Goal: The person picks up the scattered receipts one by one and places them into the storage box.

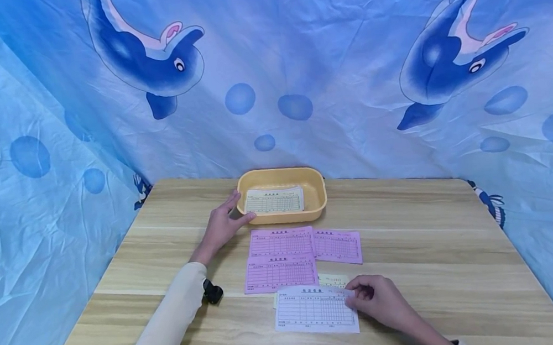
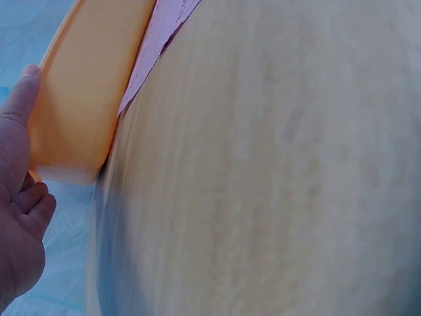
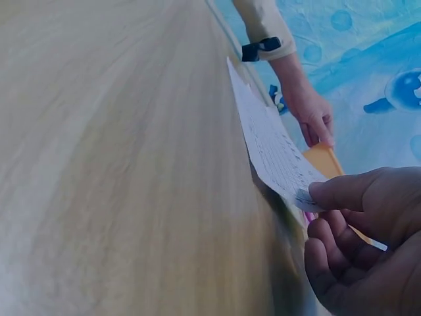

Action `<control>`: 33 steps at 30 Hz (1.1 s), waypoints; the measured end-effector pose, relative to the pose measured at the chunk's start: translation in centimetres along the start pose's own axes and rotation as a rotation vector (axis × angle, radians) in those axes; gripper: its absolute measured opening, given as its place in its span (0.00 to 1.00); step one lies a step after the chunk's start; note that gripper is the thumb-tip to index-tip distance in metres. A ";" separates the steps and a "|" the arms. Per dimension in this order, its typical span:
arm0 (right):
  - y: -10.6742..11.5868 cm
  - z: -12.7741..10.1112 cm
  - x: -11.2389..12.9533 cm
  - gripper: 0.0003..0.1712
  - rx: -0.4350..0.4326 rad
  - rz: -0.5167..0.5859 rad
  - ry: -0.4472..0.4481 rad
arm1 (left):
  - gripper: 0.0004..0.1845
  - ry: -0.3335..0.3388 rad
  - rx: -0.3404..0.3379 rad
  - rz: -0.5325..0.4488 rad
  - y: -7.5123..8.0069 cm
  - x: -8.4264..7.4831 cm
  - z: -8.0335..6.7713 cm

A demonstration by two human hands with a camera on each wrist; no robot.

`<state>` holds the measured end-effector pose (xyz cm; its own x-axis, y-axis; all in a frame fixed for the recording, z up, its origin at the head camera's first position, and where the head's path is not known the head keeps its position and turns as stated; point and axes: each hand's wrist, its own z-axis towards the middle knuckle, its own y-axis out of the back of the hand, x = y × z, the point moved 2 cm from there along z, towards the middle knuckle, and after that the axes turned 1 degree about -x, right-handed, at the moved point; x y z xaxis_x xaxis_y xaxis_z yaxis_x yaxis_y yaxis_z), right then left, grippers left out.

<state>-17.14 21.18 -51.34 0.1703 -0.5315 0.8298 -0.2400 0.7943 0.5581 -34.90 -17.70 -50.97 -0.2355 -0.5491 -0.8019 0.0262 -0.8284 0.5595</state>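
Fingers (image 3: pixel 322 270) of the right hand (image 1: pixel 381 302) were drawn in close, the thumb and forefinger pinching the right edge of a white slip (image 1: pixel 315 310) while the others curled loosely beneath, as the right wrist view showed. That slip was in front of the person at the near side of the table (image 1: pixel 437 235), its pinched edge raised a little off the wood. It lay over a yellow slip (image 1: pixel 334 279), which peeped out along the top and at the left. Just beyond were three pink slips: a near one (image 1: pixel 280 272), a far one (image 1: pixel 281 241) directly behind it, and a right one (image 1: pixel 338 246) beside the far one; whether that last pair overlapped or merely touched could not be told. Farther back stood a yellow tray (image 1: pixel 314 191), close to the table's rear edge, with a small pile of papers (image 1: pixel 274 200) in its left part. The left hand (image 1: pixel 219 225) held the tray by its left end, thumb spread wide from the fingers and set along the front rim. A black strap (image 1: pixel 213 292) circled the left wrist at the sleeve (image 1: pixel 171 321). Behind everything hung a blue cloth (image 1: pixel 344 49) printed with dolphins (image 1: pixel 156 62).
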 end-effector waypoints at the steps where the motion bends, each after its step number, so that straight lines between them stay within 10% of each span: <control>1: 0.1 0.0 0.1 0.08 0.001 0.007 0.007 | 0.55 0.003 0.002 0.001 0.0 0.0 0.0; 19: 0.6 0.6 0.4 0.11 0.048 0.214 -0.095 | 0.53 -0.005 0.001 0.000 0.0 -0.2 0.0; 33: 1.4 1.9 1.2 0.10 -0.161 0.274 -0.149 | 0.53 -0.021 -0.002 0.017 0.0 -0.1 0.0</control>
<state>-19.10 21.07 -49.51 -0.0244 -0.3196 0.9473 -0.1021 0.9434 0.3156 -34.92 -17.69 -50.86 -0.2554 -0.5606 -0.7877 0.0326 -0.8193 0.5724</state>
